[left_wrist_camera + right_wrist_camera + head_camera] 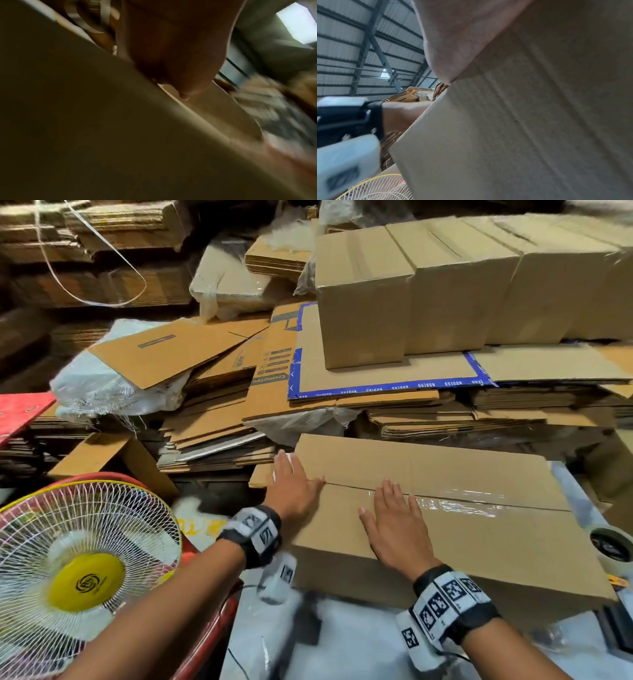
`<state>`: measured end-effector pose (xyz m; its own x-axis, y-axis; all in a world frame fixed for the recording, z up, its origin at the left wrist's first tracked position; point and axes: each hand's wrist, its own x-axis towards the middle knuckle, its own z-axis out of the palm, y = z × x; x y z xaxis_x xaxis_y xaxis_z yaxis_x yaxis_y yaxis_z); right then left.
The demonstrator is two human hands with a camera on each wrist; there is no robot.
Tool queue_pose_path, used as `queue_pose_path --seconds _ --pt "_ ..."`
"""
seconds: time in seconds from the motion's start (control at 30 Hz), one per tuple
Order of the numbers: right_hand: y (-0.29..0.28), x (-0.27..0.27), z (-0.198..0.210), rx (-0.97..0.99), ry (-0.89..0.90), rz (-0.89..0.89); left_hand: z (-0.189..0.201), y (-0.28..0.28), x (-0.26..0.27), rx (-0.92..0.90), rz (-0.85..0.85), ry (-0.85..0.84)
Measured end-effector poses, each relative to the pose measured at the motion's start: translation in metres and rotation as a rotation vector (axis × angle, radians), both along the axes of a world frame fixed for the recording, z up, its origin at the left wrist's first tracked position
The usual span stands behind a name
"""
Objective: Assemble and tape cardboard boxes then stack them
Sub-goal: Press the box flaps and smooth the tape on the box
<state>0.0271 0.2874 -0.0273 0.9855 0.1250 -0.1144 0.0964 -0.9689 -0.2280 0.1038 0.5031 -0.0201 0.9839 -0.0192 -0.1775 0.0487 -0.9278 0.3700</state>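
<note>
A long brown cardboard box (479, 529) lies in front of me with its top flaps closed. Clear tape (462, 503) runs along the right part of the centre seam. My right hand (394, 518) lies flat on the near flap, fingers straight, tips at the seam by the tape's left end. My left hand (291, 484) rests over the box's left end, fingers straight and thumb along the seam. In the right wrist view my palm (462, 33) presses the box's cardboard (522, 135). The left wrist view is dark and blurred, showing my left hand (171, 47) against the box (85, 121).
Taped boxes (445, 289) stand in a row at the back right on flattened cardboard sheets (376, 378). A fan (75, 570) with a yellow hub sits at the near left. A tape roll (613, 546) lies at the right edge. Stacks of flat cardboard (212, 419) fill the middle.
</note>
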Motion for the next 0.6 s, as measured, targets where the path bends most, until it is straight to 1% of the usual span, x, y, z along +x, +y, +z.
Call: queue_pose_path --seconds 0.03,0.07,0.13,0.2,0.3,0.37,0.43,0.5,0.6 --pt "0.000 -0.001 0.001 0.005 -0.003 0.001 0.000 -0.006 -0.014 0.145 -0.105 -0.073" --pt "0.001 -0.001 0.002 0.012 -0.005 0.001 -0.004 -0.008 -0.021 0.241 -0.222 -0.111" --pt "0.000 0.001 0.003 0.044 0.005 -0.007 -0.009 -0.007 -0.029 0.289 -0.401 -0.096" --pt "0.000 0.003 0.006 0.087 0.024 -0.027 -0.011 -0.005 -0.030 0.305 -0.492 -0.080" --pt "0.007 0.007 0.015 0.163 0.037 -0.025 -0.014 -0.003 -0.032 0.304 -0.516 -0.119" --pt "0.015 0.012 0.021 0.189 0.044 0.038 -0.015 -0.002 -0.030 0.300 -0.516 -0.131" --pt "0.018 0.015 0.022 0.165 0.061 0.102 -0.014 -0.003 -0.029 0.273 -0.508 -0.140" --pt "0.006 0.013 0.018 0.122 0.070 0.122 -0.013 -0.005 -0.030 0.267 -0.509 -0.136" --pt "-0.031 0.004 0.014 0.125 0.106 0.042 -0.011 -0.007 -0.032 0.252 -0.503 -0.142"
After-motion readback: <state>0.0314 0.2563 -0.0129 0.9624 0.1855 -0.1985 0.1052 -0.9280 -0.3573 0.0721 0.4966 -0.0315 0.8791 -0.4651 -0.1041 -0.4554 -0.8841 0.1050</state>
